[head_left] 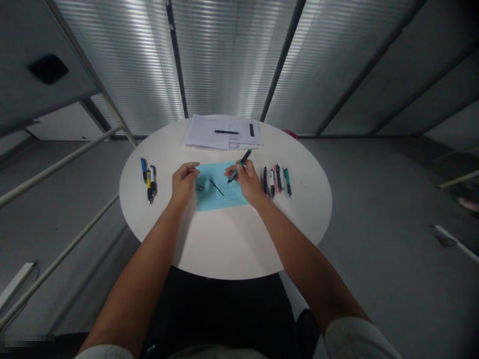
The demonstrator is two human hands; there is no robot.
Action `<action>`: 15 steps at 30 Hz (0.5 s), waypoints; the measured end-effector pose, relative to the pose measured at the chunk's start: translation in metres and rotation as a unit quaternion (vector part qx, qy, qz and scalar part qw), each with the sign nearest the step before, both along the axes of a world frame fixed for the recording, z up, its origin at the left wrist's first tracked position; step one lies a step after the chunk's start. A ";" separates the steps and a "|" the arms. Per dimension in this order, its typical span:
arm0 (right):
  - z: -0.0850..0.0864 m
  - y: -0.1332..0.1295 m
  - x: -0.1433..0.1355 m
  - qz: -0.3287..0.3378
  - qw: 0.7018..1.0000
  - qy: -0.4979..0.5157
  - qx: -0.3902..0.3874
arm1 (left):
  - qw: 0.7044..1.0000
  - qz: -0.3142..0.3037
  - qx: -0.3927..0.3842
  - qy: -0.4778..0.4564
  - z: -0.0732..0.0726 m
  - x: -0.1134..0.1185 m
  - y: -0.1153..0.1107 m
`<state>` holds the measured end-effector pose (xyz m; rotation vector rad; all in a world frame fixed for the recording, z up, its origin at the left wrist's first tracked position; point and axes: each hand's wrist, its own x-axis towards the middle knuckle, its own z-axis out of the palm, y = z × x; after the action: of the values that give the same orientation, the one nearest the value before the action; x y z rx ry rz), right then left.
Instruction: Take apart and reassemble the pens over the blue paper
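Right down at the front, dark clothing (224, 309) below the table edge, with pale sleeves (359, 336) at both sides and bare forearms stretched over a round white table (224, 249). Out onto the tabletop now, to a light-blue sheet (220, 203) lying flat between the hands. On it, a thin dark rod (217, 188) at a slant, and just left of that, small dark pieces (200, 188), too tiny to make out. At the sheet's left edge, the left hand (183, 183), fingers loosely curled — impossible to tell whether around anything. Over the right side, the right hand (247, 180), gripping a green-and-black pen (239, 165), tilted, lower end above the blue. Just beyond the right wrist, a row of pens (278, 178), side by side: black, white, pink and green among the colours. Well over to the left, a close little cluster — blue pen (143, 170), yellow pen (149, 187), white-and-black pen (153, 180). Farther back, white papers (204, 132) with a dark pen (226, 132) across them. Past the table, grey floor (374, 199), pale rails (60, 164) at left, and ribbed translucent panels (224, 60) between dark bars (286, 55).
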<state>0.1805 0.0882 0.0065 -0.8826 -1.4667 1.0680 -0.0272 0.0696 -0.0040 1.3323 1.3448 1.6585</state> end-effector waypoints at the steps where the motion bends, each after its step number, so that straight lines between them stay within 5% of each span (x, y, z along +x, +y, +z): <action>1: 0.001 -0.001 0.002 -0.025 0.998 -0.046 0.021 | 1.000 0.008 -0.003 0.020 -0.001 -0.001 0.000; 3: 0.003 -0.006 0.004 -0.069 0.978 -0.187 0.057 | 0.994 0.031 -0.016 0.100 -0.003 -0.002 0.000; 8: 0.006 -0.026 -0.005 -0.059 0.854 -0.507 0.097 | 0.943 0.049 -0.091 0.317 -0.004 -0.006 0.000; 11: 0.009 -0.034 -0.014 -0.038 0.805 -0.582 0.108 | 0.944 0.065 -0.109 0.306 -0.005 -0.008 0.001; 15: 0.015 -0.038 -0.022 -0.033 0.779 -0.624 0.060 | 0.943 0.062 -0.108 0.309 -0.008 -0.007 0.002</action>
<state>0.1581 0.0501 0.0215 -1.6743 -2.4884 0.1915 -0.0338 0.0713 -0.0115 1.7370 1.9362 1.1501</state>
